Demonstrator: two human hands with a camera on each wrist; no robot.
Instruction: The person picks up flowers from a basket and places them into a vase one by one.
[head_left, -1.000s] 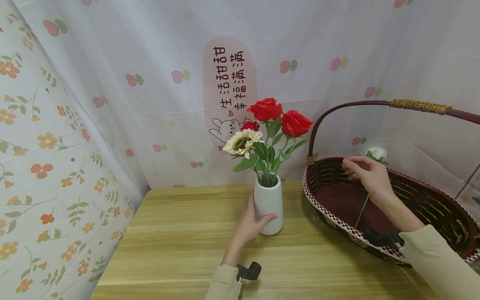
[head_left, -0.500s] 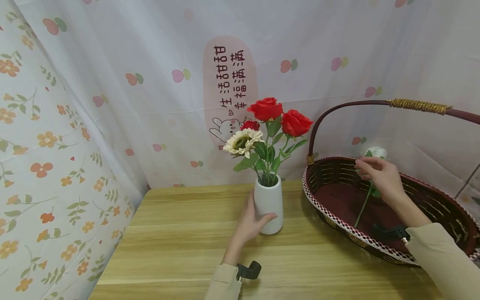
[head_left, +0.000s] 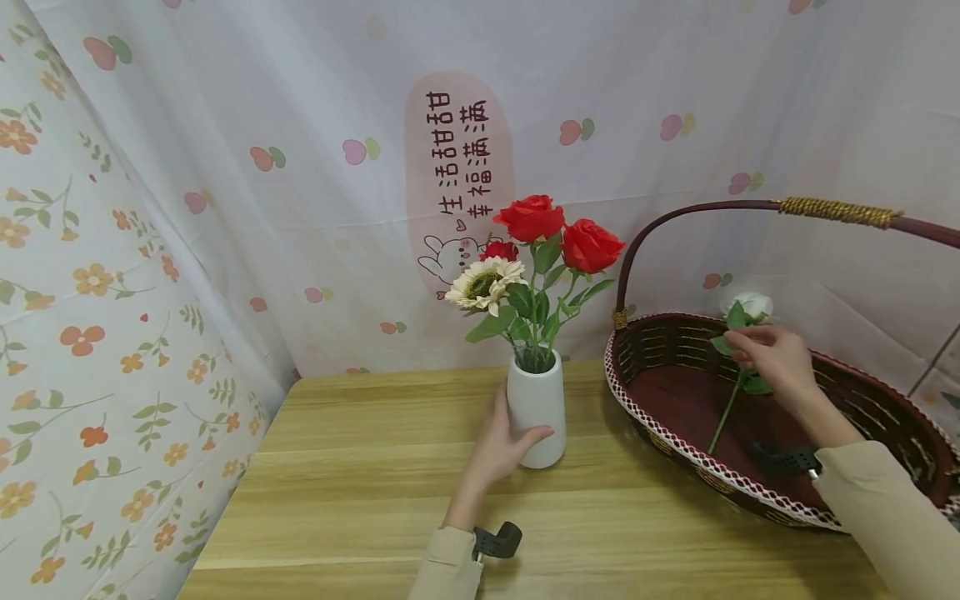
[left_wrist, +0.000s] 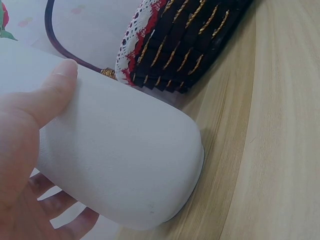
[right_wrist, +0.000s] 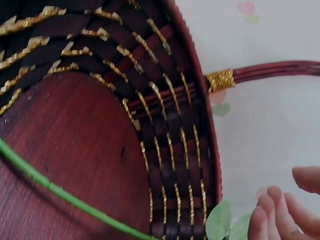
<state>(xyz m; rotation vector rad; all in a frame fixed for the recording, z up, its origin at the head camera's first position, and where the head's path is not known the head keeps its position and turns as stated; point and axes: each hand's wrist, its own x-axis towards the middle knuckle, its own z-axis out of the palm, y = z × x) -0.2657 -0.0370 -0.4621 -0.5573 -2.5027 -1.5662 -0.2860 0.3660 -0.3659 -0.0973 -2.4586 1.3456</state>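
Note:
A white vase [head_left: 537, 404] stands on the wooden table, and my left hand [head_left: 497, 450] grips its side, thumb across the front. In the left wrist view the fingers [left_wrist: 82, 222] wrap beneath the vase [left_wrist: 125, 150]. It bears red roses [head_left: 592, 247] and a cream sunflower [head_left: 487, 285]. My right hand [head_left: 780, 367] is over the brown basket [head_left: 637, 404], close to the leaves of a white rose [head_left: 752, 305] leaning in it. In the right wrist view a gap shows between thumb and fingers [right_wrist: 272, 212], which lie beside a leaf [right_wrist: 219, 220]; the rose's stem [right_wrist: 75, 200] crosses the basket floor.
An arched basket handle [head_left: 697, 208] with gold wrapping rises at the right. The lace-trimmed basket rim [head_left: 660, 429] stands just right of the vase. Printed curtains [head_left: 315, 125] hang behind the wooden table [head_left: 337, 475] and along its left side.
My right hand has moved right and slightly down, coming to the white rose's leaves; more of the bloom and leaves now shows. The left hand and vase have stayed in place.

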